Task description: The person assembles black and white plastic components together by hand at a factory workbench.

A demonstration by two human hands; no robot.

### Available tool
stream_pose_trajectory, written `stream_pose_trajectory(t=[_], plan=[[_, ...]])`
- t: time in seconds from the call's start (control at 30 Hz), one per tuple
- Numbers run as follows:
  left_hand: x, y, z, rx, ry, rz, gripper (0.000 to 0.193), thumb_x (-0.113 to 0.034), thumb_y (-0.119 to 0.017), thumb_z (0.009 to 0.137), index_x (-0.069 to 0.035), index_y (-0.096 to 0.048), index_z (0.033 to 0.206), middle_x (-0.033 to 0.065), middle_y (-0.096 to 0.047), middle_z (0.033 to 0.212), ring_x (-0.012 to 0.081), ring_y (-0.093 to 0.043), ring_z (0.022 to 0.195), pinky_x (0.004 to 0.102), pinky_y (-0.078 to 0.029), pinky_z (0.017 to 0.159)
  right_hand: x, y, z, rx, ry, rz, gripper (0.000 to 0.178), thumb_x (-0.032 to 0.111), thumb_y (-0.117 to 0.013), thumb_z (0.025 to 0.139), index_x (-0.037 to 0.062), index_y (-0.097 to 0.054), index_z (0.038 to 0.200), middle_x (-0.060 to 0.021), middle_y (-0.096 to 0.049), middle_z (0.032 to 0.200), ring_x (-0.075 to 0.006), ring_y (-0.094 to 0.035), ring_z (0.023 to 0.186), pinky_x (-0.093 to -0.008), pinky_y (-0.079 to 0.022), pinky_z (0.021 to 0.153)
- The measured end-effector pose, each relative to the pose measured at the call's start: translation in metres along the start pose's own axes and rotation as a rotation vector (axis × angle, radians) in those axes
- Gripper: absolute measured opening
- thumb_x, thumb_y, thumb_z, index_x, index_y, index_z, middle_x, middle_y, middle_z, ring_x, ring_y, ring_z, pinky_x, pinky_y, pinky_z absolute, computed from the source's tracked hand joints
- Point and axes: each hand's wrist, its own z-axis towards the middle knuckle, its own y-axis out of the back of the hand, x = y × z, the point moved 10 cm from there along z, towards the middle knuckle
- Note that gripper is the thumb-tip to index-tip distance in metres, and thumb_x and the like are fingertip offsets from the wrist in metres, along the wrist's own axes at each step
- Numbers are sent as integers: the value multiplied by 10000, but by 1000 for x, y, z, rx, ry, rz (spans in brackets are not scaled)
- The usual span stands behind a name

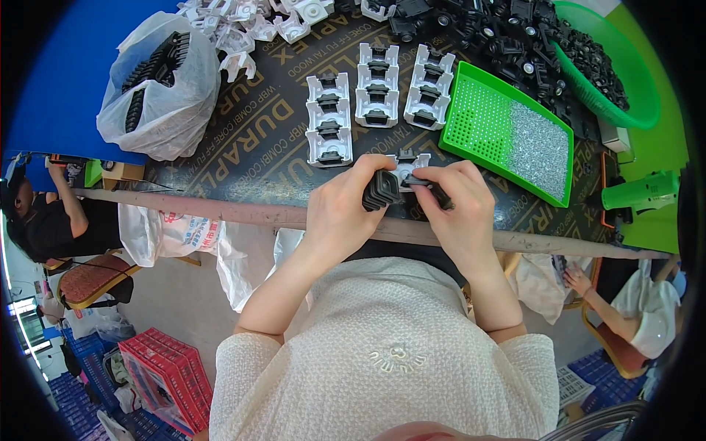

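Slip risk at table edge.
Left hand (342, 206) pinching stacked black clips (382, 189); right hand (457, 198) fingers closed on one black clip (430, 185) against white housing (409, 163); loose grip likely dropping parts over wooden edge (243, 212).

1. Lighting: bright, even, from overhead; my hands cast only soft shadows.
2. Distortion: strong fisheye; the table edge (220, 209) bows, corners go black.
3. Focus: centre sharp, rim slightly soft.

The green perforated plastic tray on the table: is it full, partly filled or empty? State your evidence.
Partly filled. The green perforated plastic tray has small silvery pieces covering only its right half; its left half shows bare holes.
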Motion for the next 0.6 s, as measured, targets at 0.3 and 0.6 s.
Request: stream_pose_trajectory(t=[0.3, 0.6], plan=[[1, -1, 0, 12, 7, -15, 386, -62, -805, 776, -89, -581, 1089, 88, -701, 958, 287, -721, 848, 336, -554, 699, -4, -6, -4, 49, -11, 27, 202, 8, -766, 735, 65, -699, 917, -72, -657, 749, -241, -617, 751, -363, -504, 641], [3, -1, 1, 19, 21, -24, 373, -68, -805, 780, -84, -585, 1081, 93, -698, 963, 290, -720, 848, 338, -554, 700, -4, -6, -6, 21, 6, 11, 190, 28, -771, 755, 67, -695, 925, -72, -671, 770, -242, -625, 724, -363, -508, 631]])
